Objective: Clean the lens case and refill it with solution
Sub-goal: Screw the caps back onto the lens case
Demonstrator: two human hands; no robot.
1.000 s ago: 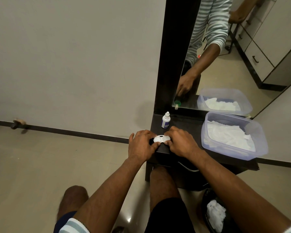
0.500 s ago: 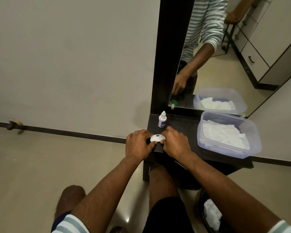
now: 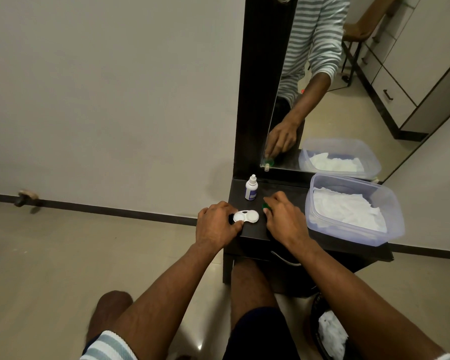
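A white two-well lens case lies on the dark shelf near its left front corner. My left hand grips the case's left end between thumb and fingers. My right hand is just right of the case, apart from it, with a small green cap pinched at its fingertips. A small white solution bottle with a blue label stands upright behind the case, close to the mirror frame.
A clear plastic tub of white tissues sits on the shelf's right side. A tall mirror in a dark frame rises behind. A dark bin holding crumpled tissue stands on the floor at lower right, beside my knees.
My right hand has moved off the case toward the right and back, now holding a green cap. The case's right well is uncovered. My left hand stays on the case.
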